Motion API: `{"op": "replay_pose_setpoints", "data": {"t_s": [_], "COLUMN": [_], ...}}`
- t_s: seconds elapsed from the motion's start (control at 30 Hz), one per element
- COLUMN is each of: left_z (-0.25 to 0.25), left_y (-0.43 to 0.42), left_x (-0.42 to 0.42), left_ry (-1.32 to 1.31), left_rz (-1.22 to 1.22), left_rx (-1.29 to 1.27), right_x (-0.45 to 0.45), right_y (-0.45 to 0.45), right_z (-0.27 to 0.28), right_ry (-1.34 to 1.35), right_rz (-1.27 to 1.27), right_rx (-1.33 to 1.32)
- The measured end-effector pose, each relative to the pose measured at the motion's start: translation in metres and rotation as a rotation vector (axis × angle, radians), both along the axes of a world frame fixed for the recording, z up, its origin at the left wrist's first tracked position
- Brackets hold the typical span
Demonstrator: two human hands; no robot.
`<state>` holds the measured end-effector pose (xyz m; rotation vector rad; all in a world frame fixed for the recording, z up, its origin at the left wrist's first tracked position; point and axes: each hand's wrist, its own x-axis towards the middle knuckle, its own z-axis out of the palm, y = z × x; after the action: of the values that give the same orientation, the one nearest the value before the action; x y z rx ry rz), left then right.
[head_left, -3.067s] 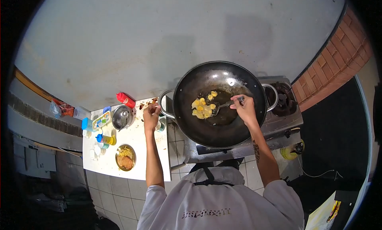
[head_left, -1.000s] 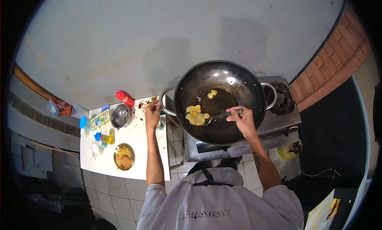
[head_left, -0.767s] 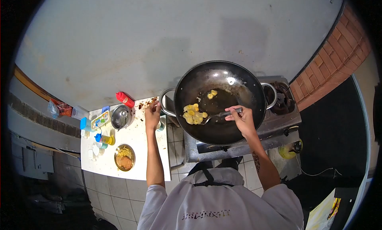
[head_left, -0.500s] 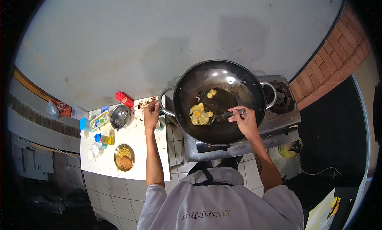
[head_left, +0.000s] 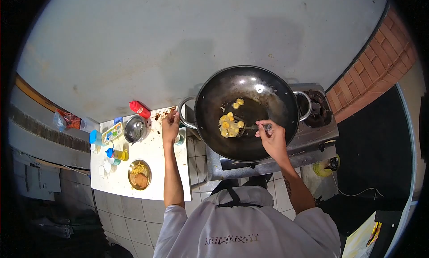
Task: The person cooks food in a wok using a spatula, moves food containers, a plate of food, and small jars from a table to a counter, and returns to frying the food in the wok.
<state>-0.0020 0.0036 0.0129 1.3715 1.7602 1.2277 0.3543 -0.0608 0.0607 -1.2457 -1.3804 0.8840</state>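
Note:
A large black wok (head_left: 232, 148) with two metal loop handles stands on the stove. My right hand (head_left: 272, 137) reaches in over its near right side, fingers closed on the handle of a spatula (head_left: 252, 127). The spatula's head is at the right edge of a clump of round yellow food pieces (head_left: 229, 126), partly hidden by it. A few loose pieces (head_left: 238, 103) lie farther back in the wok. My left hand (head_left: 170, 127) is at the left wok handle (head_left: 186, 115), fingers curled with the tips at its outer edge.
Right of the wok is a second burner (head_left: 316, 108). On the white table (head_left: 165, 186) at left stand a steel bowl (head_left: 135, 128), a red bottle (head_left: 140, 109), a yellow bottle with blue cap (head_left: 117, 155) and a plate of food (head_left: 140, 174). A wall rises behind.
The food clump has shifted slightly right and away from me, with the spatula under its right edge. My left hand stays at the wok handle.

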Motion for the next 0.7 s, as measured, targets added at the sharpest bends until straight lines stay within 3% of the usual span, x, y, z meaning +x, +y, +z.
{"op": "replay_pose_setpoints", "data": {"t_s": [0.2,0.27,0.53,0.7], "left_z": [0.0,-0.002,-0.007,-0.004], "left_y": [0.003,0.003,0.006,0.004], "left_x": [0.0,0.0,-0.004,0.0], "left_ry": [-0.001,-0.006,-0.014,-0.019], "left_rz": [-0.005,-0.013,-0.045,-0.021], "left_rx": [0.004,-0.015,0.014,0.042], "right_x": [-0.015,-0.024,-0.046,-0.041], "right_y": [-0.018,-0.026,-0.072,-0.09], "right_z": [0.02,0.02,0.034,0.032], "right_ry": [-0.199,-0.275,-0.749,-0.719], "right_rz": [0.038,0.068,0.441,0.446], "right_rx": [0.113,0.305,0.51,0.493]}}
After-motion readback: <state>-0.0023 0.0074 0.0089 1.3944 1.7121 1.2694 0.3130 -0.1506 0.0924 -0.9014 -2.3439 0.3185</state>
